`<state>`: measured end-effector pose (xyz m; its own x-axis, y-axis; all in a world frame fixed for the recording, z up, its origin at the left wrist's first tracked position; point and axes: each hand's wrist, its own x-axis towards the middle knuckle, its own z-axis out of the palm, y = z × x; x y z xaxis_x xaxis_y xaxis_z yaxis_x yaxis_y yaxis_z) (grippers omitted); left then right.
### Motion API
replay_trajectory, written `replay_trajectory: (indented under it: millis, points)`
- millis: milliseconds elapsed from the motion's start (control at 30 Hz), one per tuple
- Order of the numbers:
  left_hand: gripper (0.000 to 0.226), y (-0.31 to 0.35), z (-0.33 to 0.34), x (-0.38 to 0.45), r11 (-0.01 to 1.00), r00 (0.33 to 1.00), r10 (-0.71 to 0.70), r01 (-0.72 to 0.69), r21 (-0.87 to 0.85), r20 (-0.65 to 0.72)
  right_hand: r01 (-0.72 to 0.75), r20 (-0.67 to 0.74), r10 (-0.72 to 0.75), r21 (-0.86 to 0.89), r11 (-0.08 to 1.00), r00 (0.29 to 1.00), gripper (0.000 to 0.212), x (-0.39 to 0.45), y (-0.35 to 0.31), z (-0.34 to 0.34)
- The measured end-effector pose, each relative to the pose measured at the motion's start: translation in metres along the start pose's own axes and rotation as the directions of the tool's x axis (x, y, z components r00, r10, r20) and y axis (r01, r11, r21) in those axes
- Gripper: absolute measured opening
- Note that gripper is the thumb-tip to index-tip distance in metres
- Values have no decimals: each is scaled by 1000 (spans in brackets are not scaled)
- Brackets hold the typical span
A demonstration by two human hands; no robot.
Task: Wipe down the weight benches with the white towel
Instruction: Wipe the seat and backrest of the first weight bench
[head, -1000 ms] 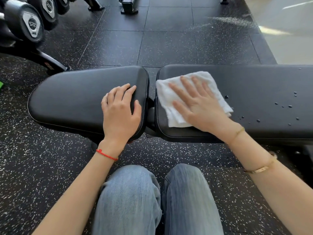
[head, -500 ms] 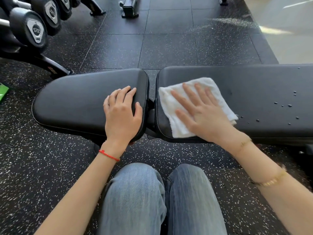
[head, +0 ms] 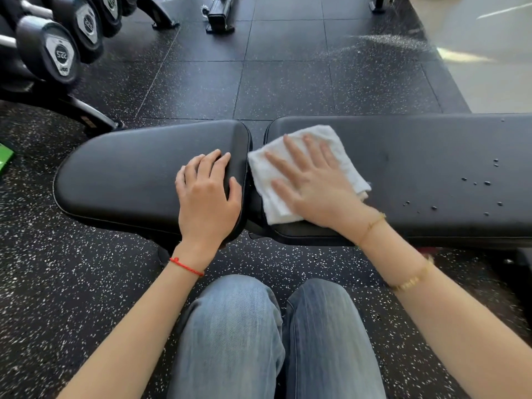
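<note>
A black padded weight bench lies across the view in two parts: a short seat pad (head: 121, 174) on the left and a long back pad (head: 417, 156) on the right. A folded white towel (head: 264, 174) lies at the left end of the long pad, overlapping the gap between the pads. My right hand (head: 313, 182) presses flat on the towel with fingers spread. My left hand (head: 205, 194) rests on the right end of the seat pad, fingers loosely bent, thumb near the pad's edge. Water droplets (head: 486, 184) dot the long pad further right.
A dumbbell rack (head: 57, 50) stands at the far left on the speckled black rubber floor (head: 288, 82). A green object (head: 4, 161) lies at the left edge. My knees in blue jeans (head: 273, 335) are just in front of the bench. Machine feet (head: 220, 15) stand at the back.
My right hand has slid the towel left, so it now reaches over the gap between the pads. My left hand stays on the seat pad.
</note>
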<state>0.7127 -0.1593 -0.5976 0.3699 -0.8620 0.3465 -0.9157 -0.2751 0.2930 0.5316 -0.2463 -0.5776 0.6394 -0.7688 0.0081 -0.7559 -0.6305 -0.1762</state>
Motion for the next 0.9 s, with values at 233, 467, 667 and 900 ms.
replay_trajectory:
  millis: [233,467,667,900]
  points:
    - [45,1,3,-1,1000,1000,-4,4,-1,-24,-116,6,116,29,993,993,55,-12,54,-8]
    - [47,3,3,-2,1000,999,-10,10,10,-40,-127,27,127,18,992,992,55,43,18,-3]
    - [44,-1,2,-1,1000,999,-9,9,-18,-39,26,-4,-26,43,999,1000,56,-28,19,1]
    - [45,2,4,-1,1000,999,-14,13,-23,-48,-280,71,277,38,959,958,56,39,75,-18]
